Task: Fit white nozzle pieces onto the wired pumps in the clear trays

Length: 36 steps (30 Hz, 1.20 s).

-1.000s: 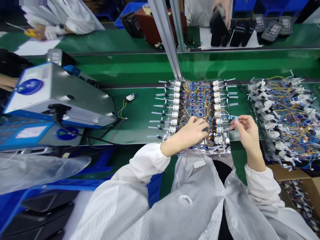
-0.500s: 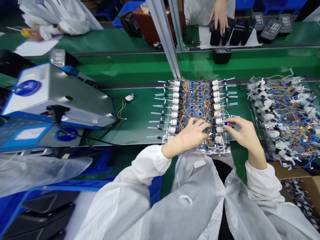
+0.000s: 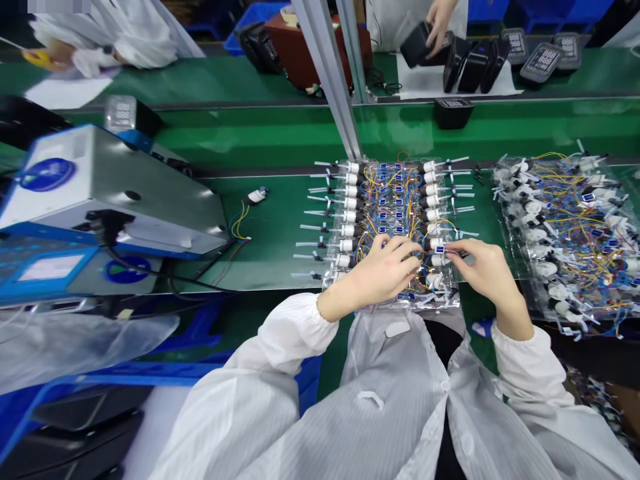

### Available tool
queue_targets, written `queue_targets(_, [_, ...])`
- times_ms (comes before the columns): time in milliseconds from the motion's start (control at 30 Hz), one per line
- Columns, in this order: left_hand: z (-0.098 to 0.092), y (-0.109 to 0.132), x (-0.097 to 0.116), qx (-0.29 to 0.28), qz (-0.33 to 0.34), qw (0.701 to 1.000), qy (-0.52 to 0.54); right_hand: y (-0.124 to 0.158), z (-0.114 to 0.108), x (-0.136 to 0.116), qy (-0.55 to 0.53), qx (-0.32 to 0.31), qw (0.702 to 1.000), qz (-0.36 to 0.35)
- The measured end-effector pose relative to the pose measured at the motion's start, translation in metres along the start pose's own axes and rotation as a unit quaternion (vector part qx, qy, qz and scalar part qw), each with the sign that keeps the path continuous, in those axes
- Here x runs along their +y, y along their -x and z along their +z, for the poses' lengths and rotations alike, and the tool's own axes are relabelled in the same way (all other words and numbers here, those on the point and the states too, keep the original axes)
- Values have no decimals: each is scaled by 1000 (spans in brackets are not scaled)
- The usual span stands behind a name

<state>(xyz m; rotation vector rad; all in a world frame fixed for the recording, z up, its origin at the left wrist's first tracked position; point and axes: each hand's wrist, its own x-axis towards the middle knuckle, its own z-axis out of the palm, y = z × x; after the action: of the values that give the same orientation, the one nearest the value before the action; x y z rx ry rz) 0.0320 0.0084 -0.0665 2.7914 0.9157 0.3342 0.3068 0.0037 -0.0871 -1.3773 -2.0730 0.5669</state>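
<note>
Two columns of small white-and-black motor-like parts (image 3: 351,215) lie on clear plastic, with white tie ends outward and wires and small blue boards (image 3: 399,215) between them. My left hand (image 3: 387,270) lies over the near wires, fingers apart and slightly bent. Its fingertips touch the bundle; what is beneath the palm is hidden. My right hand (image 3: 483,267) is at the right column, thumb and forefinger pinched on a small blue circuit board (image 3: 440,249). The board is over the white part of one unit.
A second wired batch (image 3: 565,233) lies to the right. One loose motor-like part (image 3: 257,196) sits on the green bench at left, beside stacked blue-and-silver instruments (image 3: 165,200). A metal post (image 3: 330,80) rises behind. Across the bench, a co-worker's hand (image 3: 440,23) grips a black device.
My right hand has moved slightly left with the blue board, now over the white part. My left hand has barely moved. The co-worker's hand has lifted and tilted a black device.
</note>
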Motion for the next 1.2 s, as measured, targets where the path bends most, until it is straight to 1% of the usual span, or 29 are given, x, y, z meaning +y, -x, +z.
queue_targets(67, [-1, -4, 5, -6, 25, 999, 21, 1, -1, 0, -17, -3, 1000, -6])
queue_targets(133, [1, -12, 10, -29, 74, 996, 34, 2, -2, -1, -28, -15, 999, -14])
queue_targets(200, [7, -20, 12, -52, 118, 991, 34, 3, -1, 0, -37, -17, 999, -9])
queue_targets(267, [15, -27, 13, -64, 131, 989, 30, 4, 0, 2, -46, -14, 999, -1])
queue_targets(333, [25, -33, 12, -67, 117, 991, 25, 6, 1, 4, -52, -12, 999, -1])
queue_targets(433, [39, -38, 11, -53, 69, 996, 25, 8, 2, 7, -64, -5, 998, -1])
queue_targets(533, [44, -41, 11, -36, 28, 999, 15, 8, 4, 8, -77, 8, 997, 11])
queue_targets(567, [43, -40, 10, -35, 19, 999, 17, 8, 4, 8, -80, 11, 997, 13])
queue_targets(633, [34, -35, 8, -29, -4, 999, 35, 9, 2, 9, -82, 12, 996, 13])
queue_targets(700, [18, -24, 6, -13, -53, 998, 40, 10, 0, 9, -82, 9, 997, 11])
queue_targets(800, [-9, 0, 6, 17, -149, 989, -13, 12, -4, 9, -77, 2, 997, 4])
queue_targets(833, [-16, 7, 9, 26, -168, 985, -27, 12, -5, 9, -76, 3, 997, -2])
queue_targets(867, [-22, 14, 13, 36, -176, 983, -29, 11, -4, 8, -76, 5, 997, -9])
queue_targets(900, [-26, 20, 19, 47, -171, 984, -18, 10, -3, 7, -76, 7, 997, -18])
queue_targets(933, [-27, 23, 25, 54, -152, 987, 6, 8, -1, 5, -77, 9, 997, -27])
queue_targets(1000, [-22, 26, 40, 50, -94, 992, 62, 3, 4, 0, -79, 3, 996, -49])
queue_targets(1067, [-9, 24, 52, 23, -43, 994, 94, -2, 8, -5, -76, -18, 994, -77])
queue_targets(1133, [6, 21, 57, -4, -31, 995, 92, -6, 10, -10, -66, -53, 991, -102])
queue_targets(1200, [19, 17, 54, -4, -49, 995, 89, -8, 10, -12, -61, -78, 989, -110])
